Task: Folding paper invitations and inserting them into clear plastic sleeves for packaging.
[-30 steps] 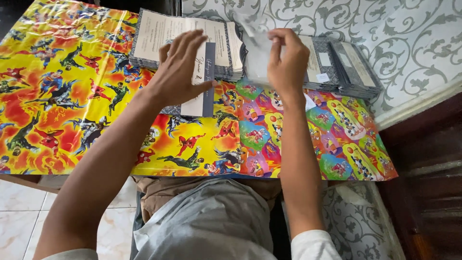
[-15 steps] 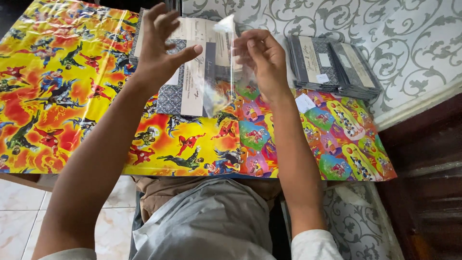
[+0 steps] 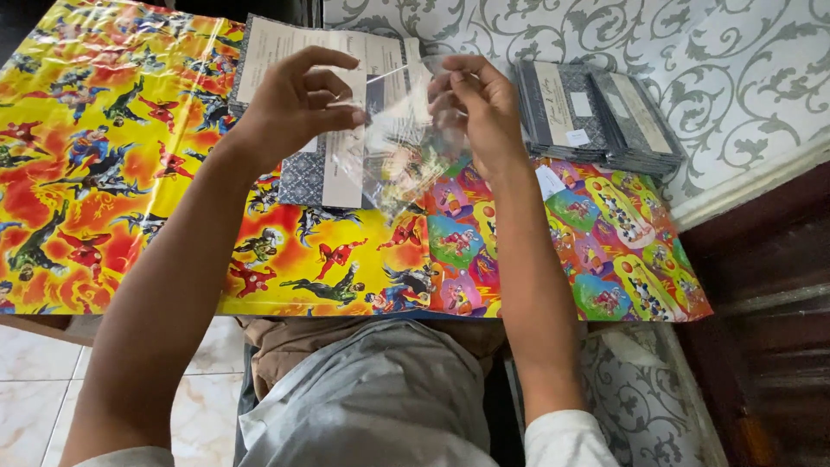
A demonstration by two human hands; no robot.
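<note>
Glossy wrapping paper [image 3: 112, 182] in hot orange and yellow covers most of the low surface, with a second sheet [image 3: 605, 233] in greens and pinks lapping its right end. Above it lies a flat spread of pale cards [image 3: 277, 43], and to the right a small stack of dark patterned cards [image 3: 596, 112]. Between the hands hangs a clear plastic sleeve [image 3: 402, 156] with one dark-bordered card [image 3: 324, 177] at its left side, seemingly partly inside. Left hand [image 3: 294, 108] pinches the sleeve's upper edge, fingers curled; right hand [image 3: 480, 108] pinches the opposite edge. Keeping the mouth taut and level should help the card slide straight without creasing.
</note>
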